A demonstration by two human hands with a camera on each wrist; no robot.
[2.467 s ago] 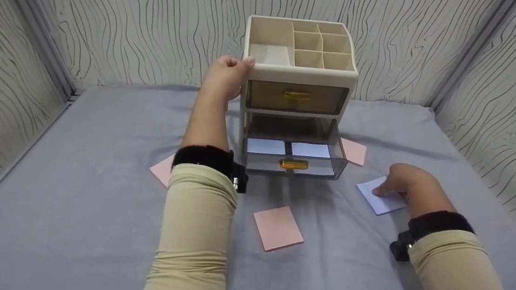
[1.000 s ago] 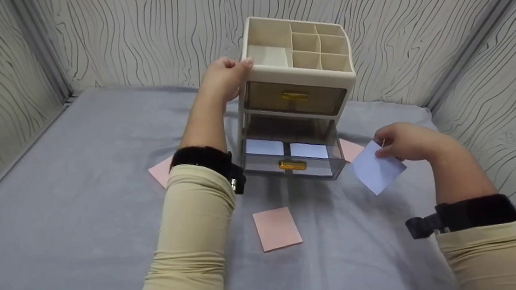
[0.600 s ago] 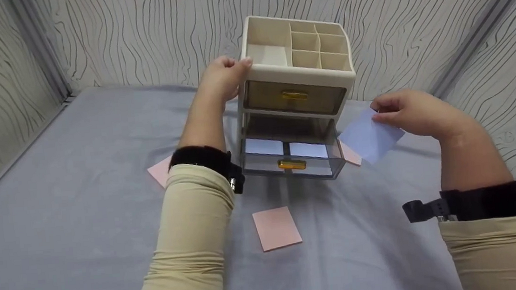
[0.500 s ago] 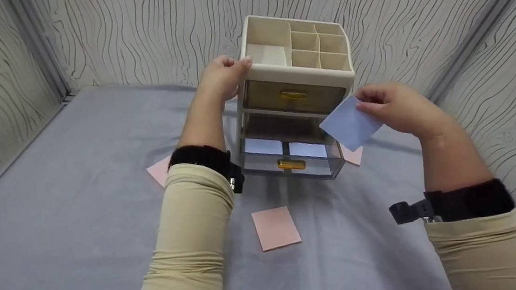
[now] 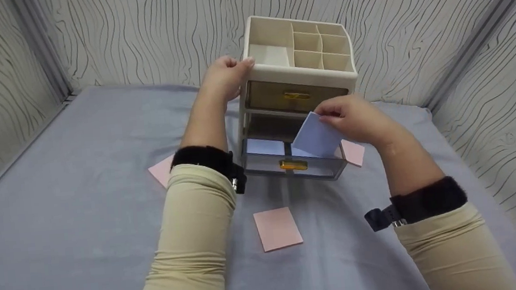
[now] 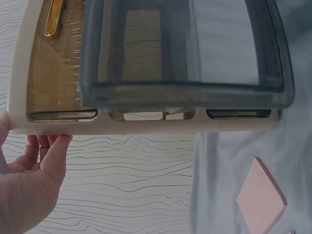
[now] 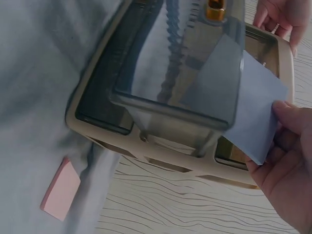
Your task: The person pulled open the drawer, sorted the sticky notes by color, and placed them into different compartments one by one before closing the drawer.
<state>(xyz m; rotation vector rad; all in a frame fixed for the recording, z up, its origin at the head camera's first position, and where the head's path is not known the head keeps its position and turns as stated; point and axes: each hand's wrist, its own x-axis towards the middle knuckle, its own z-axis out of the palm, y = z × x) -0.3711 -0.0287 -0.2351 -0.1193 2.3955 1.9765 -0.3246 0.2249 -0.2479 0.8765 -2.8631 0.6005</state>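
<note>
My left hand (image 5: 226, 77) grips the upper left corner of a beige desktop drawer organizer (image 5: 303, 72). Between the thumb and fingers of my right hand (image 5: 356, 120) is a light blue sticky note pad (image 5: 315, 137), tilted, its lower corner inside the pulled-out clear drawer (image 6: 185, 92). A blue pad (image 5: 265, 146) lies in that drawer's left half; more blue paper in the right half is partly covered by the held pad. The brown upper drawer (image 5: 272, 94) is pushed in. In the right wrist view the held pad (image 7: 258, 107) shows partly through the drawer's wall.
A pink sticky note pad (image 5: 278, 229) lies in front of the organizer. Other pink pads lie to its right (image 5: 353, 153) and left, the left pink pad (image 5: 161, 171) partly behind my forearm. Patterned walls (image 5: 145, 33) enclose the grey cloth (image 5: 82, 216).
My right hand has lifted the blue sticky note pad off the cloth at the right and carried it up and left to the pulled-out drawer. My left hand has stayed on the organizer.
</note>
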